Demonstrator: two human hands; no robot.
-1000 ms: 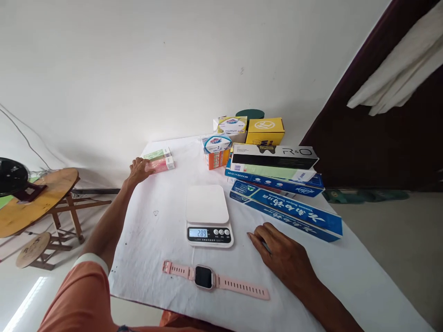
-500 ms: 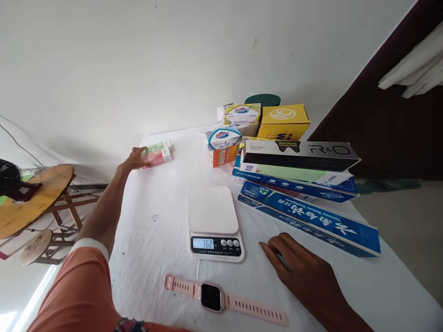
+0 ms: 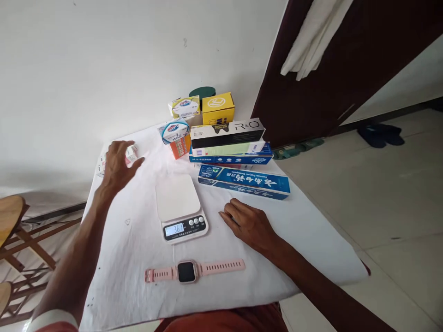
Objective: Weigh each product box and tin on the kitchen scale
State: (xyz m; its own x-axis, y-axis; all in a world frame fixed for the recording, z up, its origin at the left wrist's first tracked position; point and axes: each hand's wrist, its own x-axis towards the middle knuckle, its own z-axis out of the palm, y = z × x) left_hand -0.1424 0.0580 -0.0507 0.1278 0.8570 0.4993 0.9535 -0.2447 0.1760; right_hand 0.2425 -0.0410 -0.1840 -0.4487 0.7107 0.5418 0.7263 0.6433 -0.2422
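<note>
My left hand [image 3: 117, 167] hovers over the far left of the white-covered table [image 3: 311, 240], fingers apart and curled, holding nothing. Just behind it lie small pink and green boxes [image 3: 132, 151], partly hidden by the fingers. My right hand [image 3: 246, 223] rests flat on the cloth to the right of a white kitchen scale [image 3: 178, 202]; its fingers lie stretched out. The scale's plate is bare and its display shows digits. A pink smartwatch [image 3: 187, 271] lies flat near the front edge, in front of the scale.
Long toothpaste boxes [image 3: 244, 181] are stacked at the back right, topped by a black and white box [image 3: 226, 133]. Soap boxes [image 3: 175, 133] and a yellow box [image 3: 218, 108] stand by the wall. A wooden round table [image 3: 8, 214] is at the left, a dark door [image 3: 332, 69] at the right.
My left hand has come off the small boxes and pulled back a little, fingers spread. The view has swung to the right. My right hand stays on the cloth.
</note>
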